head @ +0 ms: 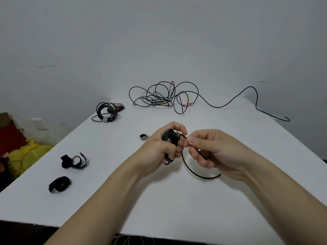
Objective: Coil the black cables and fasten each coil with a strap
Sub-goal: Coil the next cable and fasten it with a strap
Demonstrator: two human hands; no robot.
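Note:
My left hand (159, 147) grips a small tight coil of black cable (170, 137) above the middle of the white table (123, 200). My right hand (210, 149) pinches the loose tail of the same cable (192, 171), which loops down between the two hands. A small rolled grey strap (143, 137) lies just left of my left hand. Two black straps lie at the left: one curled open (75, 161), one closer to me (59, 184). A coiled cable bound with a grey strap (107, 112) rests at the back left.
A large tangle of loose black cable (162, 96) sits at the table's far edge, its end trailing right (256, 101) toward the right edge. A grey wall stands behind. Yellow and red things (26, 156) lie on the floor to the left.

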